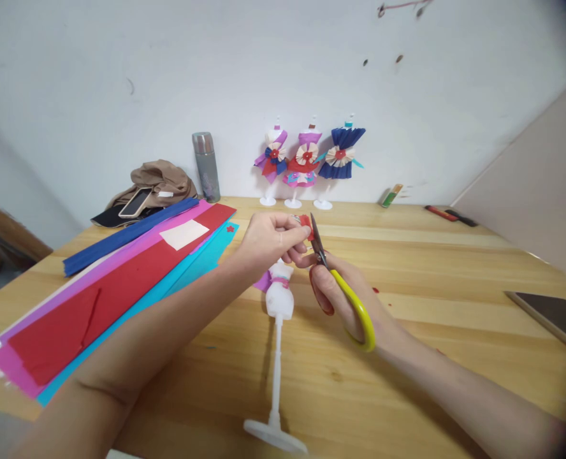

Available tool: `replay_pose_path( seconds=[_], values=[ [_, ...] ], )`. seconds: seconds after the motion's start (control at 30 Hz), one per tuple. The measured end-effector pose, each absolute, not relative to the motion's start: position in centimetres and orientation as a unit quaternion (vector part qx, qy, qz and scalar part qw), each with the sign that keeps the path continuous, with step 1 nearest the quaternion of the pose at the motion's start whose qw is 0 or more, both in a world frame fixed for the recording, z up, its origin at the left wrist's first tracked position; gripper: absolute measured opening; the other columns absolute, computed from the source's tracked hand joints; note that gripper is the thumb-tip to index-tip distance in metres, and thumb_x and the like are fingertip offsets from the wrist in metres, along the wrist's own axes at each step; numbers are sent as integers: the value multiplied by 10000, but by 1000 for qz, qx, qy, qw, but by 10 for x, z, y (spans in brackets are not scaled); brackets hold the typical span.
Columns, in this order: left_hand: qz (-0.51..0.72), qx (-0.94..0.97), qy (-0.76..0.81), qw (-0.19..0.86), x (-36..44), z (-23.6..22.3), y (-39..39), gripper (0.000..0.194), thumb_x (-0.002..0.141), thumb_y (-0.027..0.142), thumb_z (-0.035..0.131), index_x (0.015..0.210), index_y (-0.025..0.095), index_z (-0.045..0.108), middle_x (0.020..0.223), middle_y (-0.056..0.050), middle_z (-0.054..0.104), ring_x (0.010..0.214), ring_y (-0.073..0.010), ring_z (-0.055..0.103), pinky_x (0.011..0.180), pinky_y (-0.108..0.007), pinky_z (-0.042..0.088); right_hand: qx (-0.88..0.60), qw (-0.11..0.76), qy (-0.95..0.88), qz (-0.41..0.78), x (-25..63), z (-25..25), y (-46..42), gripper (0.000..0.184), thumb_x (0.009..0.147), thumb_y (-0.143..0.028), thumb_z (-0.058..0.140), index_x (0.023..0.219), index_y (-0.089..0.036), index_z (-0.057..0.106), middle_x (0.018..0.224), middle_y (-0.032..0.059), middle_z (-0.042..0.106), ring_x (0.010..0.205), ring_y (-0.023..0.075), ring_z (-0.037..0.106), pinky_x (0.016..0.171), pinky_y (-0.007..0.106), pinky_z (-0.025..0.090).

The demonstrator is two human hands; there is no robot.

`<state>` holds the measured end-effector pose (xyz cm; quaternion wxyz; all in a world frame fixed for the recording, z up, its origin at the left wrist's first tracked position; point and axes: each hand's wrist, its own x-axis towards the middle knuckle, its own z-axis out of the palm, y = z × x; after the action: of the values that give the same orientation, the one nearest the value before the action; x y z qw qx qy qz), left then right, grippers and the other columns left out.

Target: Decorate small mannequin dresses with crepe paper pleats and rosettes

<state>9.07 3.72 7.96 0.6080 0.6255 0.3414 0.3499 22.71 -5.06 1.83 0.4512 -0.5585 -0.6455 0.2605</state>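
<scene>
My left hand [276,236] pinches a small piece of red paper [306,223] between thumb and fingers. Yellow-handled scissors [359,306] are in my right hand [343,287], their blades apart and right beside the red piece. Whether the blades touch the paper is hard to tell. Below my hands a small white mannequin on a stand [279,299] lies on the table, its round base toward me and a pink band around its waist. Some purple paper [262,281] shows beside its upper part, which is partly hidden by my left hand.
Sheets of coloured paper [120,287] lie at the left. Three dressed mannequins [304,159] stand by the wall, near a grey flask [207,169]. A cap with a phone [136,202], a glue stick [392,195], a red-and-black cutter [448,215] and a dark tablet [551,319] rest around.
</scene>
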Motion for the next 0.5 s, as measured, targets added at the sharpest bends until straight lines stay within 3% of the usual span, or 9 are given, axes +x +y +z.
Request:
replay_pose_path(
  seconds=[0.5],
  values=[
    [340,625,348,610,91,79,39,337,911,49,611,582,118,590,494,31,604,400,-43,546,463,-156,459,-566,455,-632,269,226,15,-50,363,987,-560,417,835,-250,529,477,-43,412,416,161,387,434,320,297]
  ],
)
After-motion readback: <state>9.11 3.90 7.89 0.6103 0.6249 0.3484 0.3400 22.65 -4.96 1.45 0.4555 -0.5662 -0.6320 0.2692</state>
